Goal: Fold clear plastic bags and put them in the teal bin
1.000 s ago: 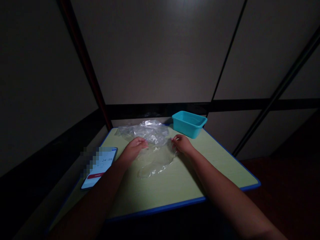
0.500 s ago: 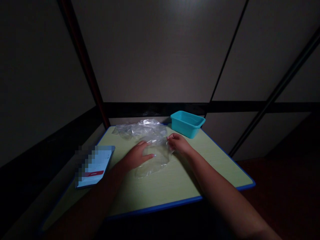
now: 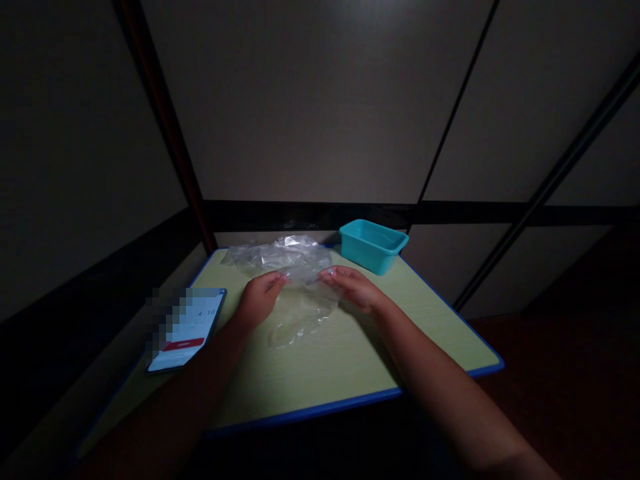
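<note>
A clear plastic bag (image 3: 305,312) lies partly on the table, its far edge lifted between my two hands. My left hand (image 3: 261,297) pinches that edge on the left, thumb against the fingers. On the other side my right hand (image 3: 350,285) pinches it too, fingertips pointing left. Just beyond them rests a crumpled heap of clear plastic (image 3: 285,252), shiny on top; where it parts from the held bag is hard to make out.
A turquoise plastic basin (image 3: 373,248) stands at the table's back right corner. At the left edge lies a tablet or phone (image 3: 193,327) with a lit screen, partly blurred out. The pale table (image 3: 310,387) has a blue rim, and wall panels (image 3: 310,100) rise behind it.
My left hand has gone from spread fingers on the bag to a pinch at its far edge. My right hand has shifted slightly left along that edge.
</note>
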`<state>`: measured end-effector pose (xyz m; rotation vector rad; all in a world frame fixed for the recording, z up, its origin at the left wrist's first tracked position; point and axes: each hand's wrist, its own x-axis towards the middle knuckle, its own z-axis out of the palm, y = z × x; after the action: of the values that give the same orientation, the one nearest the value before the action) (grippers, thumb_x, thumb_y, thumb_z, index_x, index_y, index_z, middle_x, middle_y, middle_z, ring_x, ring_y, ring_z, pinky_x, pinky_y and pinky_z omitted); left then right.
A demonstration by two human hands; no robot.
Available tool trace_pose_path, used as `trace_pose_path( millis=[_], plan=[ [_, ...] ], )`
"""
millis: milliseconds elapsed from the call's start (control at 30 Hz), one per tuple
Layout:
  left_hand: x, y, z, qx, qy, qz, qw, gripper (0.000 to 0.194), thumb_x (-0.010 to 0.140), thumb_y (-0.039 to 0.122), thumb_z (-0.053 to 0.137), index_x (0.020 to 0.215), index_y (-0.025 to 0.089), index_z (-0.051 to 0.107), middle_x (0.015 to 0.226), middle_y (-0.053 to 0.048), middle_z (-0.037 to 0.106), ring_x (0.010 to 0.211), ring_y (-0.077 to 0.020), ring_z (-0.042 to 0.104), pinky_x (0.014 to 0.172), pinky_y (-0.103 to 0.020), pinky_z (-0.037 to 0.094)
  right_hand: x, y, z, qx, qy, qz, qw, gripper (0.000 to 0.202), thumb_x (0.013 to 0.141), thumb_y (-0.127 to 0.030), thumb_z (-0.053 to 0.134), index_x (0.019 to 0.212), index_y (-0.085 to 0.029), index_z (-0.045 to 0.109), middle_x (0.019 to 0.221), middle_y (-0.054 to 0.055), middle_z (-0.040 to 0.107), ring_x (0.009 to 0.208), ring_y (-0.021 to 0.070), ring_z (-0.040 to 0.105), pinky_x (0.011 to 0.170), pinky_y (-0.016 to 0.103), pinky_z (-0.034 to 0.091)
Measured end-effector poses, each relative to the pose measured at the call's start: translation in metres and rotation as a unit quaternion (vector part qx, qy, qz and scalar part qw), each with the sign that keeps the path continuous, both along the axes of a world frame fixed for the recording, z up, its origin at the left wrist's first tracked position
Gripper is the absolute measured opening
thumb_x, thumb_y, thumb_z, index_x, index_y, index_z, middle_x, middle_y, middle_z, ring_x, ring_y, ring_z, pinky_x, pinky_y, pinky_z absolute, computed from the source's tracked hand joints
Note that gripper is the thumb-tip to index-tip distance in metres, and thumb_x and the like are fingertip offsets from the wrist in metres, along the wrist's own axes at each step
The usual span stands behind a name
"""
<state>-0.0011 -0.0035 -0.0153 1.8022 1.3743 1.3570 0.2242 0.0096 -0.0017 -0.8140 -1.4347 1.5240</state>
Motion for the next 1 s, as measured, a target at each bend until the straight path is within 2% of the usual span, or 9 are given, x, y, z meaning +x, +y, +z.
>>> trace_pose_path(
  millis=[133,233,300,400,533,667,800,900,1000],
  plan=[
    [0.0,0.0,0.005,-0.06,-0.145,0.015,0.987,0.027,0.071,0.044,0.059,0.07,0.017,0.061,0.068,-0.001,0.065,0.059,-0.0167,0.061,0.058,-0.027,0.047,-0.001,-0.004,0.002,0.005,-0.014,0.064,0.998,0.039,0.058,-0.042,0.076,0.083,-0.015,0.063,0.083,0.004,0.066,0.079,0.0144,0.059,0.076,0.027,0.043],
    [0.0,0.0,0.007,-0.087,-0.248,0.022,0.965,0.03,0.071,0.046,0.06,0.077,0.017,0.059,0.06,0.002,0.058,0.046,-0.0125,0.056,0.048,-0.025,0.046,0.0,-0.004,0.0,0.018,-0.041,0.099,0.994,0.035,0.058,-0.039,0.077,0.076,-0.014,0.061,0.071,0.001,0.063,0.066,0.0107,0.056,0.068,0.024,0.042],
    [0.0,-0.001,0.009,-0.079,-0.275,0.029,0.958,0.029,0.074,0.044,0.057,0.087,0.018,0.06,0.055,0.005,0.052,0.041,-0.0097,0.05,0.042,-0.022,0.043,0.0,-0.003,-0.001,0.015,-0.044,0.096,0.994,0.034,0.058,-0.04,0.076,0.071,-0.015,0.058,0.063,-0.002,0.059,0.058,0.0092,0.053,0.061,0.023,0.041],
    [0.0,-0.003,0.012,-0.069,-0.26,0.024,0.963,0.03,0.079,0.041,0.051,0.098,0.018,0.058,0.05,0.007,0.047,0.037,-0.0082,0.044,0.037,-0.019,0.038,0.001,-0.002,-0.002,0.009,-0.03,0.063,0.998,0.036,0.059,-0.044,0.075,0.068,-0.016,0.053,0.057,-0.004,0.053,0.052,0.0085,0.049,0.055,0.022,0.04],
    [0.005,-0.006,0.011,-0.099,-0.209,0.007,0.973,0.032,0.082,0.036,0.047,0.108,0.018,0.053,0.05,0.007,0.048,0.035,-0.0086,0.046,0.036,-0.019,0.036,0.002,0.0,-0.003,0.008,-0.023,0.002,1.0,0.039,0.061,-0.049,0.07,0.069,-0.017,0.051,0.057,-0.005,0.05,0.048,0.0073,0.044,0.048,0.021,0.036],
    [0.009,-0.007,0.006,-0.135,-0.143,0.006,0.98,0.037,0.081,0.032,0.047,0.115,0.019,0.049,0.05,0.008,0.048,0.036,-0.0097,0.049,0.037,-0.018,0.035,0.005,0.005,-0.008,0.025,-0.136,-0.067,0.988,0.034,0.066,-0.049,0.063,0.064,-0.018,0.047,0.047,-0.007,0.043,0.039,0.0069,0.038,0.041,0.02,0.029],
    [0.003,-0.004,0.003,-0.154,-0.053,0.05,0.985,0.028,0.076,0.029,0.05,0.101,0.019,0.055,0.05,0.008,0.045,0.038,-0.0103,0.049,0.039,-0.019,0.036,0.011,0.011,-0.011,0.07,-0.353,-0.13,0.924,0.019,0.072,-0.033,0.058,0.064,-0.016,0.052,0.043,-0.006,0.043,0.039,0.0074,0.038,0.043,0.02,0.028],
    [-0.006,-0.002,0.003,-0.126,0.06,0.096,0.986,0.023,0.074,0.029,0.053,0.095,0.019,0.056,0.051,0.007,0.046,0.043,-0.0114,0.05,0.044,-0.021,0.037,0.016,0.013,-0.008,0.118,-0.487,-0.133,0.855,0.014,0.073,-0.026,0.057,0.068,-0.013,0.061,0.057,0.001,0.058,0.049,0.0092,0.047,0.049,0.021,0.032],
    [-0.012,-0.001,0.004,-0.084,0.142,0.13,0.978,0.028,0.076,0.032,0.051,0.099,0.018,0.056,0.058,0.004,0.051,0.053,-0.0145,0.055,0.051,-0.024,0.042,0.019,0.012,-0.003,0.132,-0.582,-0.143,0.79,0.019,0.077,-0.024,0.052,0.082,-0.012,0.066,0.076,0.009,0.067,0.061,0.0136,0.056,0.054,0.023,0.034]
  ],
)
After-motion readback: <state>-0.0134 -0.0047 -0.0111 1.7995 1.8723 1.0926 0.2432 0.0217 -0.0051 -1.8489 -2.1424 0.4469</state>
